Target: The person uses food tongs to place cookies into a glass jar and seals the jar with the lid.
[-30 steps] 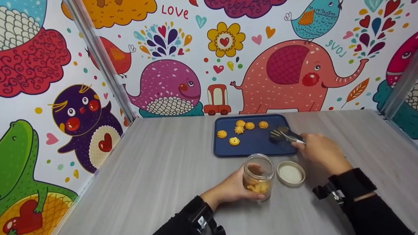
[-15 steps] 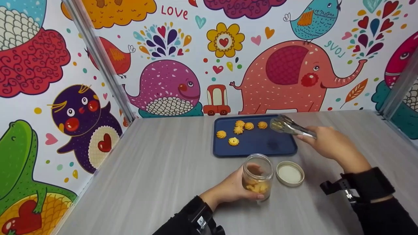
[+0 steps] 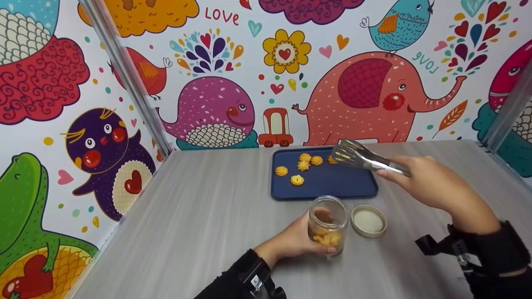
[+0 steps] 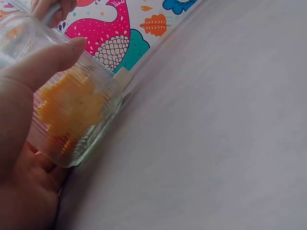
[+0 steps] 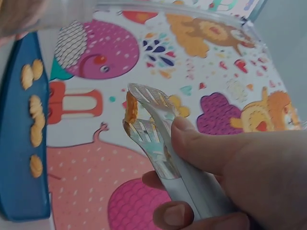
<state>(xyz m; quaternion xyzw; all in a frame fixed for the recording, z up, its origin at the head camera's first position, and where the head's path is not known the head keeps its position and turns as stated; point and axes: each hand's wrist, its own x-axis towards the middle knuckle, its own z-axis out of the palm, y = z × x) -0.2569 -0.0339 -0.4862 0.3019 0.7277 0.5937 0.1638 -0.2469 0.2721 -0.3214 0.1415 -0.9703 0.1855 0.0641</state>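
Note:
My left hand [image 3: 305,243] grips a small ribbed glass jar [image 3: 328,226] standing on the table, with yellow cookies in its bottom [image 4: 72,115]. My right hand [image 3: 419,182] holds metal tongs [image 3: 361,158] over the far right corner of a blue tray [image 3: 332,189]. In the right wrist view a cookie [image 5: 130,109] sits between the tong tips [image 5: 144,112]. Several more swirl cookies [image 3: 297,180] lie on the tray's left half. The jar's cream lid [image 3: 369,221] lies upside down just right of the jar.
The grey wood-grain table [image 3: 199,216] is closed in by cartoon-printed walls [image 3: 216,108] at the back and both sides, with metal corner posts [image 3: 129,79]. Bare tabletop spreads left of the tray and jar.
My right hand has carried the tongs from the tray's right middle up and back to the rightmost cookie at the far edge. The left hand and jar have stayed put.

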